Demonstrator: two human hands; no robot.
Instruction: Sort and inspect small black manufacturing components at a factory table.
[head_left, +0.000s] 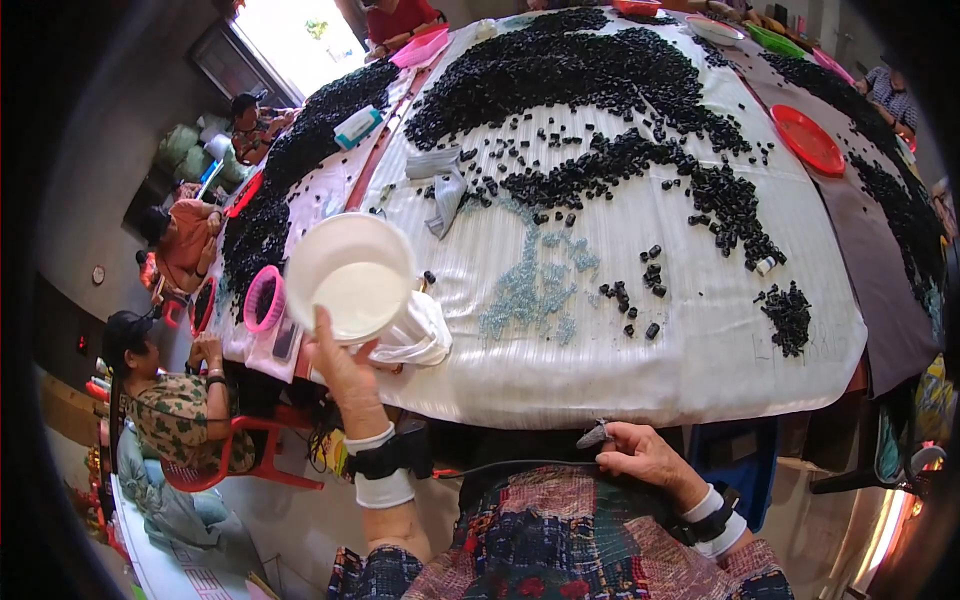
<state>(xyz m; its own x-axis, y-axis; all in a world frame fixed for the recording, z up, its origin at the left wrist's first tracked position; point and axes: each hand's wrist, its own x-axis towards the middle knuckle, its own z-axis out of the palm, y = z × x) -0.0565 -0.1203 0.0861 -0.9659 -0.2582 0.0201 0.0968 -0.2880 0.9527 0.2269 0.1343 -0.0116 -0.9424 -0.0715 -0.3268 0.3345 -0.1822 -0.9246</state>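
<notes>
My left hand (345, 375) grips the rim of a white plastic tub (350, 240), tilted so its bare inside faces me. It is held over the near left part of the table, beside a crumpled white cloth bag (418, 335). Just off the table's front edge, above my lap, is my right hand (645, 458), its fingers curled in. A grey fabric piece, like a finger cover (595, 436), sits at its fingertip; whether anything is inside the fingers is hidden. On the table lie small clear bluish pieces (525, 295) and loose short black cylinders (635, 300).
Large heaps of black pieces (560, 75) cover the far part of the white table sheet (640, 380). Grey cloth gloves (440, 190) lie left of centre. A pink basket (264, 298) and red tray (807, 138) stand at the sides. Several people (165, 400) sit along the left.
</notes>
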